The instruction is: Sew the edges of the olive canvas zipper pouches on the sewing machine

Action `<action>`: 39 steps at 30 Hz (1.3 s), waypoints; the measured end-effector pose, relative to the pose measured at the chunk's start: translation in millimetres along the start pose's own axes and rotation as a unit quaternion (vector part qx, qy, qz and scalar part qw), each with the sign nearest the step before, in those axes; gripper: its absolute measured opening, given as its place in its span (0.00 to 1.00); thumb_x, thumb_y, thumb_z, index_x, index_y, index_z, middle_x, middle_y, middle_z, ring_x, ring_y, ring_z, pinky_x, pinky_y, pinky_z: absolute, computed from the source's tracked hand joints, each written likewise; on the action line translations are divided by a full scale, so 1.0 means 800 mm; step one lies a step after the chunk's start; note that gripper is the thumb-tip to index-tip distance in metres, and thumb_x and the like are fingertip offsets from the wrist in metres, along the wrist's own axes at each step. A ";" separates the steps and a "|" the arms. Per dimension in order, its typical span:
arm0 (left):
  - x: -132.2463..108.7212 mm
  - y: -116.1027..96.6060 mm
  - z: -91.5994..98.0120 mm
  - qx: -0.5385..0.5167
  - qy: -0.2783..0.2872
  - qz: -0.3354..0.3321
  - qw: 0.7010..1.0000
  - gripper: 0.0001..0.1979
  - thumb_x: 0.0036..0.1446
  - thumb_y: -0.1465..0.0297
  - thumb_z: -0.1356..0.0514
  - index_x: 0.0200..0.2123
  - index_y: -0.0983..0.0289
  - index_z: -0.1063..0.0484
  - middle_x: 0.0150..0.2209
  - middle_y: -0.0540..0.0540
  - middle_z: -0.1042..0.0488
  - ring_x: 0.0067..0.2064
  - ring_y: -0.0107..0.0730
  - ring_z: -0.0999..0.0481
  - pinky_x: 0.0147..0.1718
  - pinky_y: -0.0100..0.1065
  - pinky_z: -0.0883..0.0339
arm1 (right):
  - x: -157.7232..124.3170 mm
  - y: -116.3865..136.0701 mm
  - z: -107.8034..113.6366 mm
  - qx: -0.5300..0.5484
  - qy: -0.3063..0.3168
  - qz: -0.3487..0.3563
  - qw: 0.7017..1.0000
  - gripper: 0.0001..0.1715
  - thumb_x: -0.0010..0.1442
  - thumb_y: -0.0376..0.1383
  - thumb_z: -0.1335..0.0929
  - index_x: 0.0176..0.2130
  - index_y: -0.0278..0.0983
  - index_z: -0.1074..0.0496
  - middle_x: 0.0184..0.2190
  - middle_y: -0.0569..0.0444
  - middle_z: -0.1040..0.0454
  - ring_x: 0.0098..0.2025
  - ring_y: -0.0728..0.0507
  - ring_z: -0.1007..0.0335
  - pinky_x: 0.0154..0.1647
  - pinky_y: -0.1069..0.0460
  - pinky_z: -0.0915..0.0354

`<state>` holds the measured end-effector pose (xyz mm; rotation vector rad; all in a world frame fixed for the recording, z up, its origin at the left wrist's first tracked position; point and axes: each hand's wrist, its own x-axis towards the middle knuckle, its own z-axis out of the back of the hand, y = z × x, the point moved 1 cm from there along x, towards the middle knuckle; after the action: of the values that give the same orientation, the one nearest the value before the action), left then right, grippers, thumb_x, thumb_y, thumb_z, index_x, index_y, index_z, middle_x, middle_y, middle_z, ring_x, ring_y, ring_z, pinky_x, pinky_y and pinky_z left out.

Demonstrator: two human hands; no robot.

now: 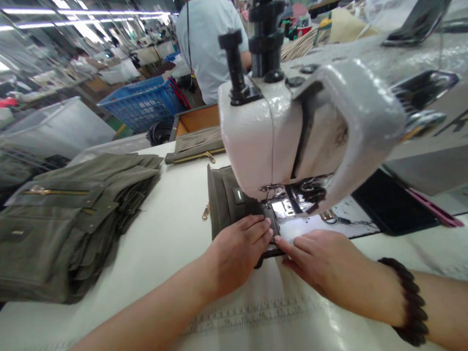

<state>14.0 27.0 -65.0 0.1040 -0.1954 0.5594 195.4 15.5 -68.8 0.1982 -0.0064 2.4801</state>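
An olive-green bag panel (219,197) with a small label and a gold zip pull lies under the head of a white sewing machine (252,141). The needle and presser foot area (288,202) is lit, right at the panel's edge. My left hand (237,248) rests flat on the panel, fingers stretched out and pressing it down. Close beside it, my right hand (321,263) has its index finger and thumb at the panel's near right edge, with the other fingers curled. The part of the panel behind the machine head is hidden.
A pile of olive-green bag pieces (91,209) with gold zips fills the left of the table. Another zipped piece (197,144) lies behind. A dark phone or tablet (395,204) sits right of the machine. Beyond are a blue crate (142,105) and a person (208,44).
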 end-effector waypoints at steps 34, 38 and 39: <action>0.025 0.055 -0.014 0.009 0.008 0.064 0.998 0.14 0.59 0.75 0.53 0.45 0.69 0.32 0.46 0.57 0.30 0.48 0.34 0.32 0.43 0.32 0.33 | 0.019 -0.013 -0.002 0.024 0.052 -0.059 0.997 0.21 0.59 0.39 0.39 0.49 0.31 0.36 0.24 0.54 0.28 0.25 0.46 0.34 0.21 0.52 0.51; 0.026 0.056 -0.014 0.008 0.011 0.079 0.997 0.14 0.59 0.74 0.53 0.46 0.68 0.33 0.45 0.57 0.29 0.47 0.35 0.32 0.41 0.33 0.32 | 0.018 -0.013 -0.002 0.023 0.038 -0.056 0.997 0.20 0.58 0.39 0.38 0.48 0.32 0.35 0.24 0.54 0.28 0.24 0.46 0.34 0.21 0.52 0.51; 0.026 0.056 -0.013 0.007 0.013 0.082 0.997 0.14 0.59 0.74 0.53 0.45 0.67 0.33 0.45 0.56 0.29 0.47 0.35 0.32 0.40 0.33 0.31 | 0.018 -0.013 -0.002 0.023 0.035 -0.055 0.998 0.20 0.58 0.39 0.38 0.48 0.32 0.35 0.24 0.54 0.28 0.24 0.47 0.34 0.21 0.52 0.51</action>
<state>9.1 77.1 -68.9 0.0939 -0.1764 0.7254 190.2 32.4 -68.6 0.1261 0.0881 2.3784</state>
